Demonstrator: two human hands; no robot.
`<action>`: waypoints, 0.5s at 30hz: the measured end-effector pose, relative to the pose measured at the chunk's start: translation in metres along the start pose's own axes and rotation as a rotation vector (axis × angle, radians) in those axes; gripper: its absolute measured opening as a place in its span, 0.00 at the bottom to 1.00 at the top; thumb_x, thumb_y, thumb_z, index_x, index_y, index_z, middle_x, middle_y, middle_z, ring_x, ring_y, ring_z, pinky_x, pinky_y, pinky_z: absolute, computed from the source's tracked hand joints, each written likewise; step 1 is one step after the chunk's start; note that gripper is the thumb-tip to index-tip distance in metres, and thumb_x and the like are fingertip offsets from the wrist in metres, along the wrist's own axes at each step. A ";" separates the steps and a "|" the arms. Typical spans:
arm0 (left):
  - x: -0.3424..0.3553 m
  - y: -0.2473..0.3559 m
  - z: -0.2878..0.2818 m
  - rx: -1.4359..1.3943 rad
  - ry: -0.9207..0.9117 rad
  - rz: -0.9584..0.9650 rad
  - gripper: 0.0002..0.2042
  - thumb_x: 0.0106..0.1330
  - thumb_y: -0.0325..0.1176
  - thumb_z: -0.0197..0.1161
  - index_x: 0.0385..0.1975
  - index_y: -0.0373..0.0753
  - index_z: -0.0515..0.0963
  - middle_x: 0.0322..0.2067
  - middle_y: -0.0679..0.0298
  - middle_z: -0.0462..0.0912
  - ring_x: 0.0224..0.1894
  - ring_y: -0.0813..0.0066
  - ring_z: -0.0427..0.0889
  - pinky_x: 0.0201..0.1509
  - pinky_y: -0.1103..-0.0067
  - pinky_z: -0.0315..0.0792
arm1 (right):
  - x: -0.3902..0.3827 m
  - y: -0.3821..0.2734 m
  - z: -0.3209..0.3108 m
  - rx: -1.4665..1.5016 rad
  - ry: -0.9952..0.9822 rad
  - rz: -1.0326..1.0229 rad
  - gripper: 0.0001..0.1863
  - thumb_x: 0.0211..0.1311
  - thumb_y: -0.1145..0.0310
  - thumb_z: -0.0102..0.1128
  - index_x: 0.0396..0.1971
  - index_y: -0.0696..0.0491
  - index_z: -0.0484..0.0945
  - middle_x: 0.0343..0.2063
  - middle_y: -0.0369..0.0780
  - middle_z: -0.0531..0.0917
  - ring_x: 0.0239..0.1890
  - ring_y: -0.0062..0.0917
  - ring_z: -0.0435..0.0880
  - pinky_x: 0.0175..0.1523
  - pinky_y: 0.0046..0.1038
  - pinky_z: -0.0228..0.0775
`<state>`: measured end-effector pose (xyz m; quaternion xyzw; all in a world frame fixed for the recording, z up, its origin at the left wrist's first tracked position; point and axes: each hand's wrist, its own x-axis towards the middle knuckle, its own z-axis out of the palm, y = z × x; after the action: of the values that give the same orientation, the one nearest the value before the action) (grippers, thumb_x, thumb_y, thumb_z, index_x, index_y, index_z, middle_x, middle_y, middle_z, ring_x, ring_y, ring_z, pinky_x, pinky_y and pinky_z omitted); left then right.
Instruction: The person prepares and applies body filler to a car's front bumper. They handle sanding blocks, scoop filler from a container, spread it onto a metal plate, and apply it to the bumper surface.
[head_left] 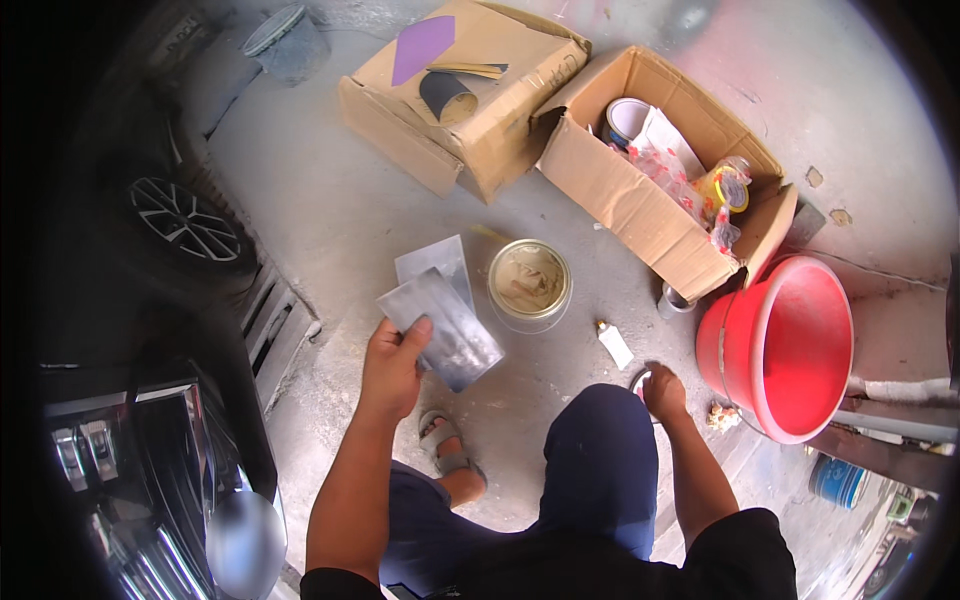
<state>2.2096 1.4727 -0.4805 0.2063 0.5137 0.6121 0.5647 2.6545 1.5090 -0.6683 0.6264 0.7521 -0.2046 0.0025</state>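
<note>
Standing right of the left hand (398, 362) and beyond it, a tin (529, 314) holds beige paste (525, 280). Past the right hand (664, 392), an open box (625, 200) contains a can (626, 118), crumpled plastic (672, 180) and a yellow-rimmed tub (735, 190); a red bucket (730, 345) is just right of that hand. Farther ahead of both hands, a closed box (515, 120) bears handwritten marks. The left hand clamps a grey sheet (445, 335) between thumb and fingers, with a second sheet (440, 260) on the floor (340, 220) just beyond. Well apart from it, the right hand curls at a round piece (639, 382) near the knee (605, 420); whether it grips or merely touches, I cannot tell.
</note>
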 end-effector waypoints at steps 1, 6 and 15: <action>-0.002 -0.001 0.003 -0.013 -0.003 -0.008 0.09 0.68 0.29 0.58 0.46 0.38 0.74 0.42 0.66 0.80 0.42 0.79 0.79 0.46 0.79 0.73 | 0.015 -0.026 -0.018 0.198 0.125 -0.079 0.16 0.57 0.71 0.55 0.46 0.58 0.75 0.32 0.51 0.83 0.35 0.43 0.83 0.41 0.38 0.75; -0.004 -0.003 0.016 -0.074 -0.079 -0.087 0.09 0.68 0.30 0.59 0.46 0.38 0.75 0.41 0.66 0.81 0.41 0.80 0.79 0.43 0.81 0.72 | 0.039 -0.205 -0.091 1.277 -0.170 -0.258 0.28 0.63 0.74 0.59 0.62 0.53 0.61 0.40 0.38 0.78 0.39 0.18 0.78 0.43 0.21 0.72; 0.001 -0.001 -0.002 -0.139 0.009 -0.056 0.09 0.69 0.32 0.57 0.46 0.40 0.74 0.41 0.66 0.81 0.43 0.78 0.79 0.45 0.80 0.73 | 0.057 -0.261 -0.107 1.689 0.030 -0.153 0.27 0.65 0.81 0.52 0.63 0.55 0.60 0.37 0.34 0.80 0.40 0.15 0.76 0.48 0.18 0.67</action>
<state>2.2076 1.4730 -0.4825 0.1492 0.4781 0.6311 0.5923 2.4230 1.5612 -0.5052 0.3681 0.3870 -0.6889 -0.4901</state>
